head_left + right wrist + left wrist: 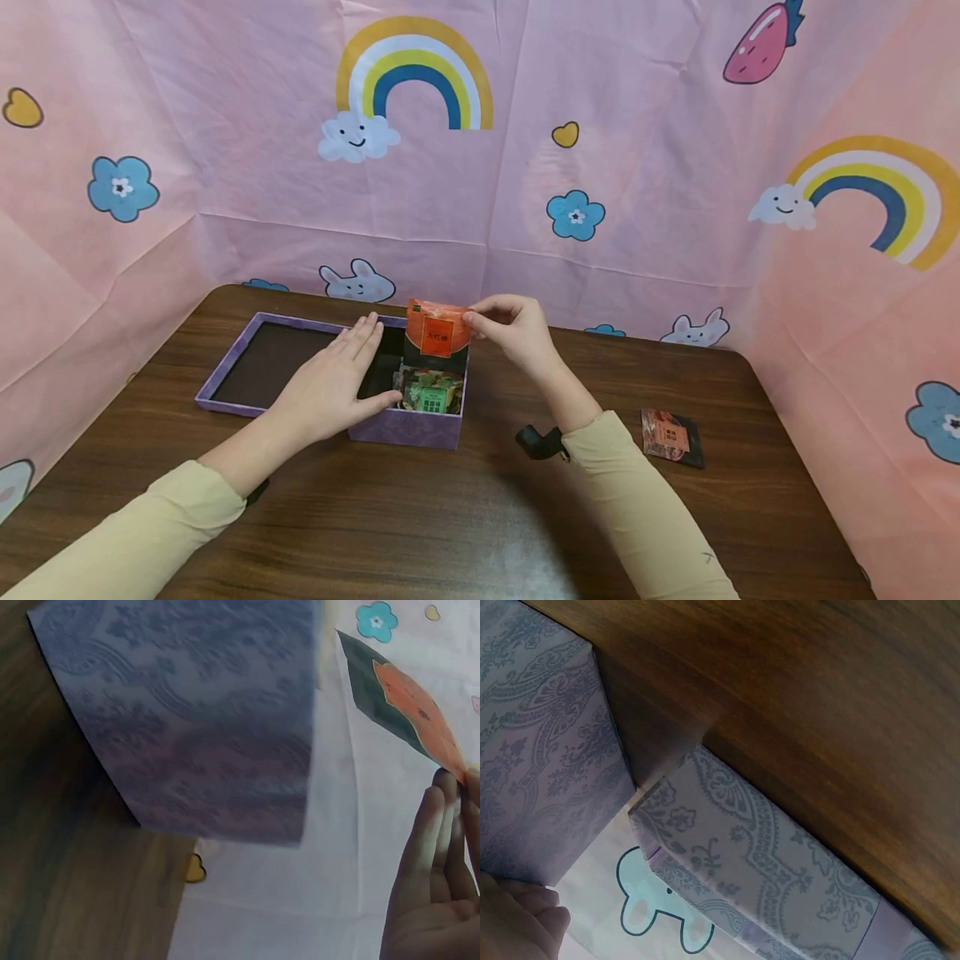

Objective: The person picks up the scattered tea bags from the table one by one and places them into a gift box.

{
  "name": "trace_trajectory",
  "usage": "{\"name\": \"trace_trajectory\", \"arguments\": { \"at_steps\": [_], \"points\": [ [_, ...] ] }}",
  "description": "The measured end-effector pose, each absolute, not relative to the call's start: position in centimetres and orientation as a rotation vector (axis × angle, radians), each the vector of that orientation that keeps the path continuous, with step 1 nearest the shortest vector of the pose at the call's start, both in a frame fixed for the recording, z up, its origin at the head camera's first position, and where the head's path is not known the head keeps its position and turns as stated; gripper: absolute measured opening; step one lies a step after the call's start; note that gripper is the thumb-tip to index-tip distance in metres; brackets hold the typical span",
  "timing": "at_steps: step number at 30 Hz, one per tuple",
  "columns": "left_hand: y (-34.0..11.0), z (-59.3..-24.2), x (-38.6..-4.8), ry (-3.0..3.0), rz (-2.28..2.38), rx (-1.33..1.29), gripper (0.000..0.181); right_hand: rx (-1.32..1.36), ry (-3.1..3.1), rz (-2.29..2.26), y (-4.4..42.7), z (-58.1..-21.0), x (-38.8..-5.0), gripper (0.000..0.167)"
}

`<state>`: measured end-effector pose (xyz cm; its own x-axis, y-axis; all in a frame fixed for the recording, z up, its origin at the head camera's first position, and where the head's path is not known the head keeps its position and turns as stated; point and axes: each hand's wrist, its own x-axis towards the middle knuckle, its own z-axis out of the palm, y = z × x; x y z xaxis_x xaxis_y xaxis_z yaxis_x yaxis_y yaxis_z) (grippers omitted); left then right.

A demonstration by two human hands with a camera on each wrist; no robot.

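A purple patterned box [408,432] stands uncovered on the table, with a green packet [433,393] inside at its right. My right hand [517,329] pinches an orange and black packet [437,332] by its upper right edge, above the back of the box. In the right wrist view the same packet [409,712] hangs tilted between thumb and fingers, apart from the box's side. My left hand [333,383] lies over the left part of the box with its fingers straight and its thumb near the front rim. It hides that part of the interior.
Left of the box lies its shallow purple lid [225,367], dark inside face up. Another red and black packet [672,437] rests flat on the wooden table [480,517] at the right. A printed pink cloth [637,83] surrounds the back and sides.
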<state>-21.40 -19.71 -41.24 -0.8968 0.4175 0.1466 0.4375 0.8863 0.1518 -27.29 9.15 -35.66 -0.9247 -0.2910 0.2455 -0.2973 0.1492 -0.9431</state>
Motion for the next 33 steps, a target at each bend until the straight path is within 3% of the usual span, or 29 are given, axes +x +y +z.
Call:
{"name": "trace_trajectory", "arguments": {
  "at_steps": [11,33],
  "points": [
    [-19.6,-41.3,-21.4,-2.932,-0.288,-0.668,0.104,0.634,-2.560,1.760,7.8,-38.1,-26.4,0.014],
    [-19.7,-41.4,-21.3,-2.928,-0.294,-0.660,0.105,0.828,-2.624,1.318,8.5,-39.0,-25.5,0.007]
  ]
}}
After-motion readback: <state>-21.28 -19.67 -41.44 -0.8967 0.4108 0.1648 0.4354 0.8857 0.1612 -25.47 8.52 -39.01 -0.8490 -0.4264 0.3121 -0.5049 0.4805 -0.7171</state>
